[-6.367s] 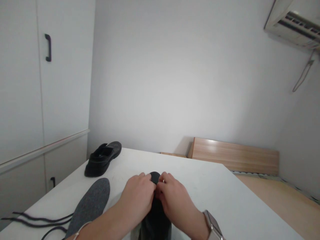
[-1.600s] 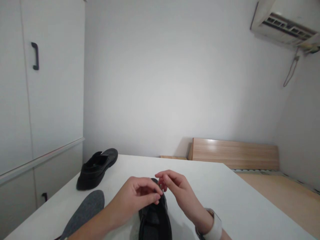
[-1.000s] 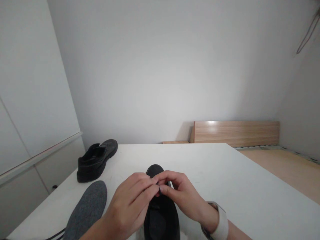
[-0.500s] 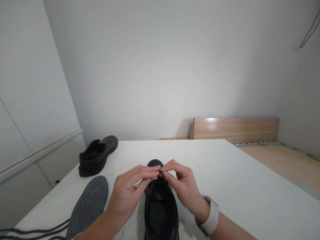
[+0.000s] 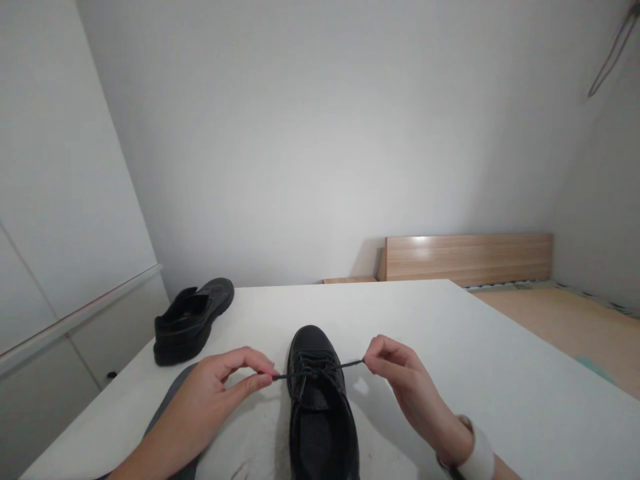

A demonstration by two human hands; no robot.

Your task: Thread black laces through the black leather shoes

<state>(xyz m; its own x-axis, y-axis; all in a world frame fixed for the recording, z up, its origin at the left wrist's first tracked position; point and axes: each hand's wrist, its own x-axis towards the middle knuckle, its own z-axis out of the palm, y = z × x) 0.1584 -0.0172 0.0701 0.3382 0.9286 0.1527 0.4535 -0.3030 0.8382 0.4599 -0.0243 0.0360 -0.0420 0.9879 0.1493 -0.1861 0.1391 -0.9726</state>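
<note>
A black leather shoe stands on the white table with its toe pointing away from me. Its black shoelace is stretched out to both sides above the tongue, nearly level. Left of the shoe, my left hand pinches one end of the lace between thumb and index finger. On the other side, my right hand pinches the other end, with a light band on that wrist. Where the lace crosses over the shoe, I cannot make out the knot clearly.
A second black shoe rests at the table's far left. Behind my left forearm lies a grey insole, partly hidden. The white table has its far edge near the wall, and a wooden headboard stands beyond to the right.
My hands were together over the shoe's laces; now they have moved apart, left and right, drawing the lace out between them. More of the shoe's front shows.
</note>
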